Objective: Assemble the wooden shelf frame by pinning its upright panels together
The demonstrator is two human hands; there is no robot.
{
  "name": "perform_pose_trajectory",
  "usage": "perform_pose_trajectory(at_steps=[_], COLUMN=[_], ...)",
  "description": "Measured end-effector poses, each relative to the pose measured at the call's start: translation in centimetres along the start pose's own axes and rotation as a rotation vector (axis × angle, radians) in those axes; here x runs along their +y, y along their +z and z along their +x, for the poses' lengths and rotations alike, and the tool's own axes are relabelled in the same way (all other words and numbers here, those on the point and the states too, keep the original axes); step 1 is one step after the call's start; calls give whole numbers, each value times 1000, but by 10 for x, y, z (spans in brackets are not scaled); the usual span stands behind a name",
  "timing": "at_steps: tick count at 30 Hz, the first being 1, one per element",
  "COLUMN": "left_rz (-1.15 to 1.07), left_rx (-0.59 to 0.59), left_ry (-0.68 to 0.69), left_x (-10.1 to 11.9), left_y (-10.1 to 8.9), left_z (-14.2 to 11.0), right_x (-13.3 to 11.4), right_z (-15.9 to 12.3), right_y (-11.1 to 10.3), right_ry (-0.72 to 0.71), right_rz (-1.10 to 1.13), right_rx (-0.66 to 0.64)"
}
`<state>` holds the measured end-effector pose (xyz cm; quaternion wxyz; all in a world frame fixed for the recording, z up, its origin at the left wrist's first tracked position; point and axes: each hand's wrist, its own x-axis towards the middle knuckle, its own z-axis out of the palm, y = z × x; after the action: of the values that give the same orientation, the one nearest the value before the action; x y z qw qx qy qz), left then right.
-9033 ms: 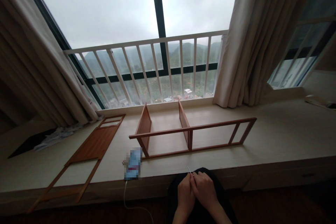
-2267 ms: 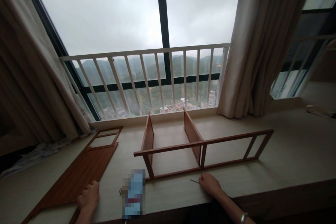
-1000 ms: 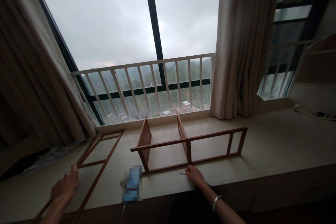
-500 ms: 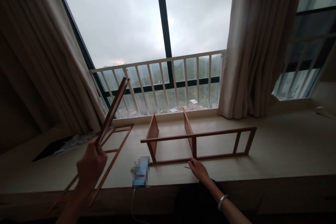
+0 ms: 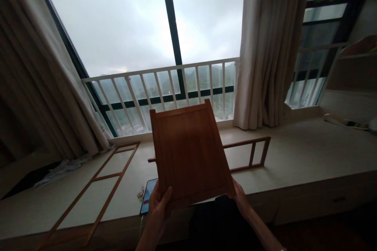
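A flat brown wooden panel [image 5: 188, 153] with raised side rails is held up in front of me, its face towards the camera. My left hand [image 5: 159, 204] grips its lower left corner, thumb on the face. At the lower right corner, my right hand [image 5: 240, 198] is closed on the edge, its fingertips partly hidden behind the panel. Beyond the panel, a partly assembled wooden frame [image 5: 259, 152] lies on the pale ledge [image 5: 300, 157], mostly covered from view. A second, ladder-like wooden frame [image 5: 107, 175] lies flat at the left, reaching over the front edge.
A phone [image 5: 148, 196] with a white cable lies left of my left hand, beside small metal parts [image 5: 140, 194]. Behind the ledge are a white railing [image 5: 165, 71], window and curtains [image 5: 262, 47]. Dark and white cloth [image 5: 55, 172] lies far left.
The panel has swung from edge-on at the left to face-on in the middle. My right hand has left the frame, where it held a thin rod, and now grips the panel too.
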<state>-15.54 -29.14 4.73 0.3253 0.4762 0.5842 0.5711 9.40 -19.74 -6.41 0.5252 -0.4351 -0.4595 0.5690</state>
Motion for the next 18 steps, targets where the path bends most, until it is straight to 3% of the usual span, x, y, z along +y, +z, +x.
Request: perform_pose_trajectory(at_steps=[3, 7, 13, 18], left_rz=[-393, -511, -485, -466], left_rx=[39, 60, 102, 87], left_ry=[-239, -416, -465, -488], left_x=[-15, -40, -72, -83], left_y=[28, 52, 58, 50], left_z=[-25, -53, -74, -77], right_x=[-35, -54, -32, -10], right_z=[-24, -50, -66, -66], right_y=[-17, -29, -30, -23], right_ry=[75, 254, 288, 267], right_rz=[308, 373, 159, 195], right_rx=[-89, -149, -40, -27])
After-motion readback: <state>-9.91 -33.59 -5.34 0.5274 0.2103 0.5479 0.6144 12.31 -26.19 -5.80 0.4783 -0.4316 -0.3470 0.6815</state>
